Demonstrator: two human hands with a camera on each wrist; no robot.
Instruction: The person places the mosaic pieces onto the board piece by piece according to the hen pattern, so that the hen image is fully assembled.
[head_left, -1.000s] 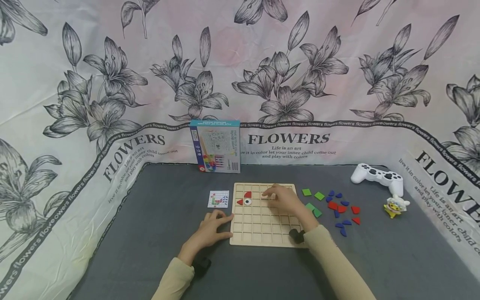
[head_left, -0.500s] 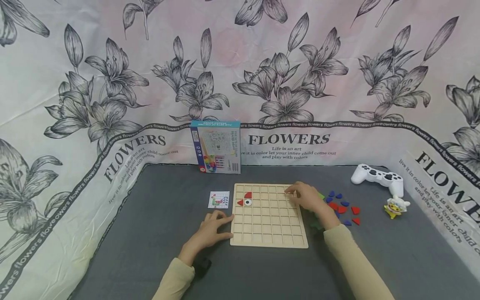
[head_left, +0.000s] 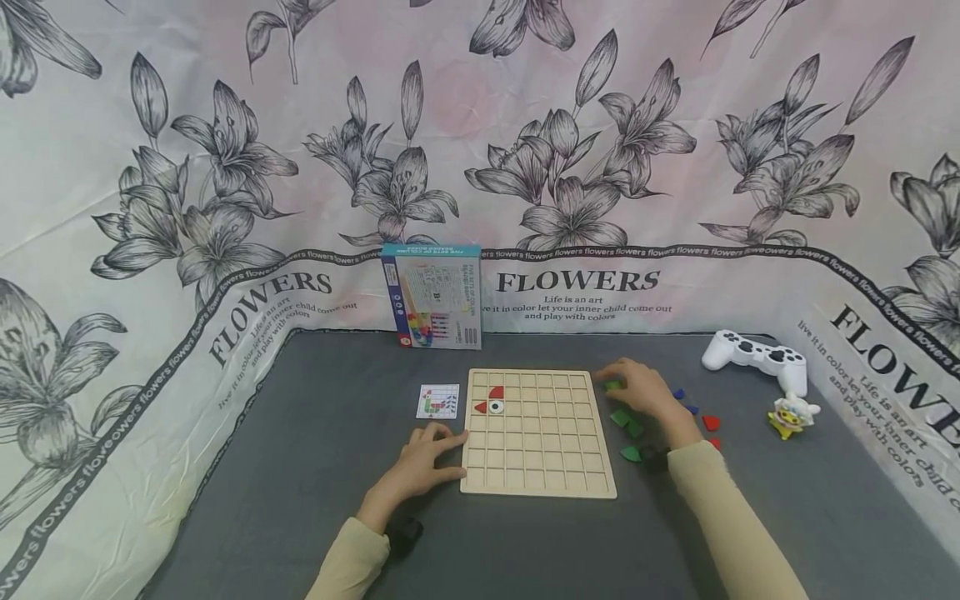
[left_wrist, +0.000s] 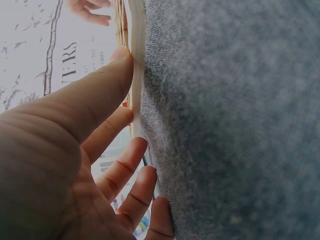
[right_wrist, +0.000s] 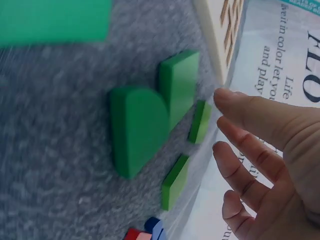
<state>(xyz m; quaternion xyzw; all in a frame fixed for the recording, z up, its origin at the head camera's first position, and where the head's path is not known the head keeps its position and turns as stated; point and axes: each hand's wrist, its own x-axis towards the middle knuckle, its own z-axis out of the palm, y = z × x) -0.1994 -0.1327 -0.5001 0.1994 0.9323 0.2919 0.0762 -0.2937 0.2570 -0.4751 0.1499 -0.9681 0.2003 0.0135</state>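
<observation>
- The left hand (head_left: 416, 465) lay flat on the grey tabletop (head_left: 315, 500), at the left edge of the wooden board (head_left: 536, 467).
- Its fingers were straight and a little spread. The thumb and fingertips (left_wrist: 120, 55) touched the side of the board, and the hand gripped nothing.
- The right hand (head_left: 637, 390) hovered just beside the right upper corner of the board, over the green pieces (head_left: 626, 423).
- In the right wrist view the fingers (right_wrist: 250, 112) were relaxed and only a little bent. They were near the green pieces (right_wrist: 150, 125) but apart from them, and the hand held nothing.
- One small green square (head_left: 613, 385) lay just under the fingertips of the right hand. I cannot tell if the fingers touched it.
- Three more green pieces lay between the right forearm and the right edge of the board.
- Some blue pieces (head_left: 678, 394) and red pieces (head_left: 710, 422) lay on the tabletop to the right of the right hand, near it.
- On the board, two red pieces (head_left: 491, 396) and a white eye piece (head_left: 495, 406) sat in the cells of the upper left corner, well apart from the right hand and closer to the left one.
- A small pattern card (head_left: 437, 401) lay left of the board, just beyond the left hand.
- A box (head_left: 431, 294) stood at the far edge of the tabletop. A white gamepad (head_left: 753, 357) and a small toy (head_left: 791, 412) were at the far right.
</observation>
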